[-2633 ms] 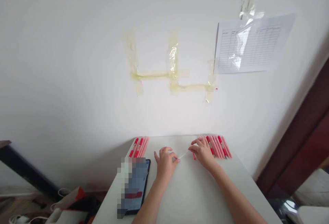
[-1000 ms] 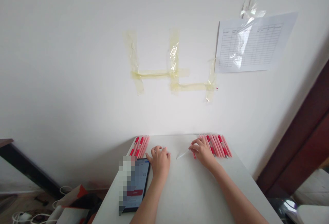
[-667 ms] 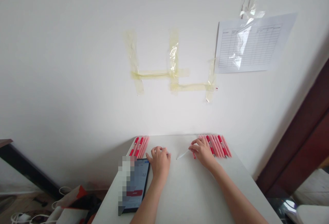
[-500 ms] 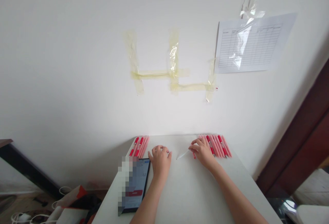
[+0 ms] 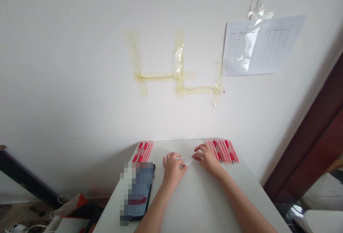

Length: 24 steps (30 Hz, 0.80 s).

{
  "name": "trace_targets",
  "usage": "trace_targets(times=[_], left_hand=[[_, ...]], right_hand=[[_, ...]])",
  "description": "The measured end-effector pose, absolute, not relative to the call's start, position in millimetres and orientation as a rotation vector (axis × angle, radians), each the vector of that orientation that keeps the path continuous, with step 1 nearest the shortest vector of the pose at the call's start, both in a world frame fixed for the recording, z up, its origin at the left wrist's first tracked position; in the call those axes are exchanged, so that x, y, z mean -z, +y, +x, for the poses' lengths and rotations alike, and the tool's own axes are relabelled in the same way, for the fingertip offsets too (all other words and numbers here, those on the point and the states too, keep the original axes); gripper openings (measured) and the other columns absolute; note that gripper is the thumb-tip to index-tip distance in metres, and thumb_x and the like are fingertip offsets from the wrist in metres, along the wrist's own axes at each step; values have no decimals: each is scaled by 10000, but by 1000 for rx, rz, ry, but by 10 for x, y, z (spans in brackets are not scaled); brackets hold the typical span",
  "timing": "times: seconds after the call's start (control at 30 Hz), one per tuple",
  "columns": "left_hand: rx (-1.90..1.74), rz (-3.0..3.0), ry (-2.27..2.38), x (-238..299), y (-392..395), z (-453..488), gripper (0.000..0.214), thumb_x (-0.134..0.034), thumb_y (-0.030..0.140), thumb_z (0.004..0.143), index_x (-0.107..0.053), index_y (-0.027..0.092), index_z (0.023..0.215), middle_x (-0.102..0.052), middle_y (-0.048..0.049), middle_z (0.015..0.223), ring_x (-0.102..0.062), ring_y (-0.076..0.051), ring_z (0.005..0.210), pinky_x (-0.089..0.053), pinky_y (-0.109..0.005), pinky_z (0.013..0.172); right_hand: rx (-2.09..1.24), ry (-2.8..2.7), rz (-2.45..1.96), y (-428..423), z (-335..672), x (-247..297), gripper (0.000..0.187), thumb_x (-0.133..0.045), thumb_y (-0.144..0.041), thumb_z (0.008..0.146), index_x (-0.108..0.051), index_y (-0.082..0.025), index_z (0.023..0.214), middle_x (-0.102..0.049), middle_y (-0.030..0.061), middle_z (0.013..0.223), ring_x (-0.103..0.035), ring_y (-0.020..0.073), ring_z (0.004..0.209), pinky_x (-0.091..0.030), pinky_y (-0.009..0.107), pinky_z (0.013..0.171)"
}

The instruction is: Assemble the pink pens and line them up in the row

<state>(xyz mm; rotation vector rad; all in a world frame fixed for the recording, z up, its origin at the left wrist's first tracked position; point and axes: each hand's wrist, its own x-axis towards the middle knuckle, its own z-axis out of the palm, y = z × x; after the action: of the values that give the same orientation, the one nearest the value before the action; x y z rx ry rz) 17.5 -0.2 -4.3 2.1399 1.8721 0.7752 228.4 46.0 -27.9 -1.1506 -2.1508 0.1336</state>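
A thin white pen refill (image 5: 189, 162) spans the gap between my two hands, just above the white table. My left hand (image 5: 173, 168) pinches its lower left end between thumb and forefinger, the other fingers loosely curled. At the upper right end, the fingertips of my right hand (image 5: 208, 160) close on it. Just beyond my right hand lies a row of pink and red pens (image 5: 225, 151), partly covered by that hand. To the left of my left hand is a smaller group of similar pens (image 5: 143, 152).
A phone (image 5: 140, 190), partly pixelated, lies on the table (image 5: 200, 204) at the left. Behind stands a white wall with yellowish tape (image 5: 160, 77) and a taped printed sheet (image 5: 254, 49). Cables and bags (image 5: 72, 209) are on the floor at the left.
My left hand has moved right and taken hold of the refill's free end. My right hand keeps hold of the other end. The red piece under it no longer shows.
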Motion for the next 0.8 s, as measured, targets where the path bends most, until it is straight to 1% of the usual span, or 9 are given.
trace_targets(times=[0.1, 0.17, 0.27, 0.37, 0.53, 0.8], left_hand=[[-779, 2103, 1968, 17, 2, 170, 95, -718, 250, 804, -746, 247, 713, -670, -37, 1248, -446, -282, 1350, -208, -601, 1201], [-781, 2049, 2064, -4, 8, 161, 97, -690, 232, 811, -736, 226, 726, -670, -58, 1235, -462, -287, 1327, -237, -600, 1188], [-752, 2003, 2180, -29, 10, 144, 105, -670, 227, 811, -730, 207, 728, -667, -85, 1223, -470, -303, 1305, -281, -595, 1160], [-713, 2030, 2257, -39, 5, 128, 133, -654, 242, 825, -738, 200, 731, -653, -102, 1259, -446, -329, 1322, -272, -638, 1147], [-695, 2074, 2323, -35, 3, 115, 147, -638, 259, 851, -765, 211, 795, -638, -101, 1302, -444, -333, 1325, -267, -656, 1153], [-663, 2064, 2348, -40, 14, 102, 159, -629, 270, 867, -778, 218, 882, -597, -113, 1375, -424, -334, 1349, -263, -672, 1157]], right_hand=[[-93, -2138, -1167, 475, 2304, 295, 292, -671, -175, 911, -754, -325, 1148, -669, 74, 1160, -544, 275, 1170, -497, 484, 1024], [-60, -2123, -1189, 485, 2334, 300, 321, -672, -180, 913, -732, -312, 1199, -667, 79, 1163, -548, 277, 1174, -493, 485, 1032], [-21, -2116, -1220, 490, 2376, 298, 241, -660, -205, 926, -759, -306, 1121, -668, 77, 1140, -558, 281, 1169, -478, 496, 1047], [10, -2124, -1237, 474, 2386, 283, 189, -658, -235, 934, -774, -316, 1060, -672, 68, 1128, -560, 280, 1168, -443, 518, 1077], [10, -2128, -1250, 436, 2359, 252, 173, -650, -257, 942, -775, -320, 1042, -674, 61, 1142, -553, 279, 1176, -442, 505, 1069], [-8, -2140, -1246, 439, 2369, 253, 172, -629, -255, 952, -776, -302, 1027, -670, 75, 1140, -551, 282, 1169, -447, 507, 1066]])
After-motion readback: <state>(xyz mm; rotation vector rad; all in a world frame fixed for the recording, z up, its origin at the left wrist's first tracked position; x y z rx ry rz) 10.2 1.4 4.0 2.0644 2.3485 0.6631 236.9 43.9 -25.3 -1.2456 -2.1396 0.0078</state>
